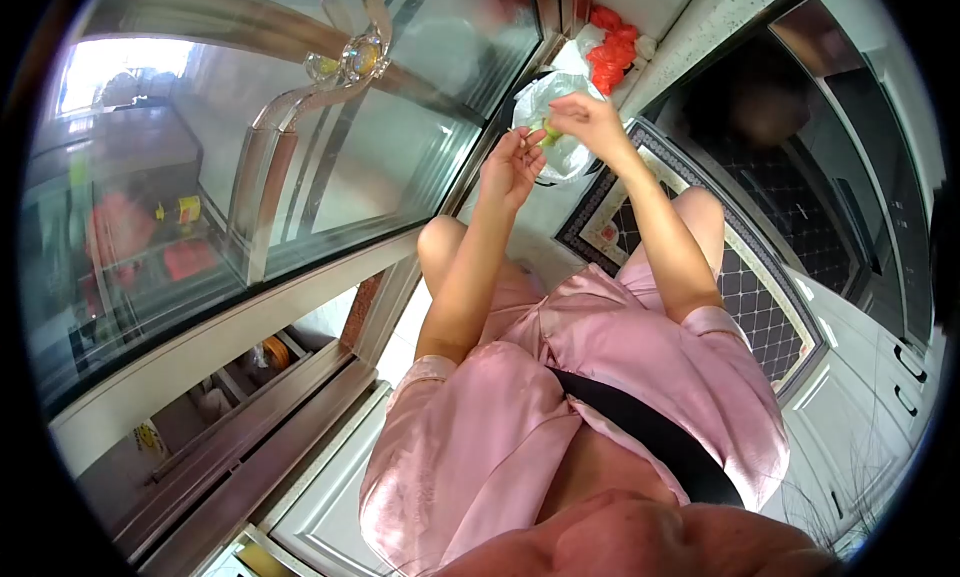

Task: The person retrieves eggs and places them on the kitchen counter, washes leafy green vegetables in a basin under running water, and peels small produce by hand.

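Over a bin with a white plastic liner [572, 158], both hands come together around a small yellow-green piece [551, 133]. It is too small and too covered by fingers to tell its kind. My left hand [512, 167] is palm up, its fingertips pinched at the left end of the piece. From the right, my right hand [592, 127] reaches across, its thumb and fingers closed on the other end. The inside of the bin is mostly hidden behind the hands.
Red plastic bags [612, 52] lie behind the bin. A glass door with a metal handle [360, 62] stands at left. A patterned mat [755, 307] lies at right, below a dark glossy appliance front [790, 127]. White cabinets [850, 417] line the lower right.
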`<state>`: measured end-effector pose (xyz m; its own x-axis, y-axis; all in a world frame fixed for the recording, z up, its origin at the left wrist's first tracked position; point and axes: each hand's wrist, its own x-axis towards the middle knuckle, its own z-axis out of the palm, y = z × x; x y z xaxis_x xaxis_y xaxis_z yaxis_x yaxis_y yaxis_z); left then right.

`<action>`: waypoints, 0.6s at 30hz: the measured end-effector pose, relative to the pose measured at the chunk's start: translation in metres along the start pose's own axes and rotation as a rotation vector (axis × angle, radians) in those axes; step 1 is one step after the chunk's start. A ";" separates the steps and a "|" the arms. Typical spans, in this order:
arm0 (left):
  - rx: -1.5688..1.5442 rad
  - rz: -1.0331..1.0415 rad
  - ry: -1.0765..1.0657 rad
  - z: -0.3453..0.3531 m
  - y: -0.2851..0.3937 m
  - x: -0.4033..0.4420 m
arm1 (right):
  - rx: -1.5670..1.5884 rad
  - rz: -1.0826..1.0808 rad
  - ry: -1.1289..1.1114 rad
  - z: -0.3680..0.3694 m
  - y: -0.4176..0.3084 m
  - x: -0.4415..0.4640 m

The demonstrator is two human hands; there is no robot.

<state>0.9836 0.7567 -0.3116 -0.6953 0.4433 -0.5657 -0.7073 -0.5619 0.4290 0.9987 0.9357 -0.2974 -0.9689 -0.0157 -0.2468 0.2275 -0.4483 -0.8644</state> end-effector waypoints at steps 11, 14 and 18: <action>0.000 0.021 0.076 0.001 -0.008 0.009 | -0.580 -0.285 0.156 0.023 0.013 -0.013; 0.047 0.032 0.025 -0.003 -0.010 0.011 | -0.958 -0.494 0.169 0.029 0.013 -0.017; 0.148 0.020 0.129 0.001 -0.017 0.011 | -1.005 -0.612 0.143 0.027 0.016 -0.020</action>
<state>0.9882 0.7720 -0.3243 -0.6942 0.3344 -0.6374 -0.7110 -0.4567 0.5348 1.0187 0.9041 -0.2948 -0.9380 0.0857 0.3357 -0.2341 0.5575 -0.7965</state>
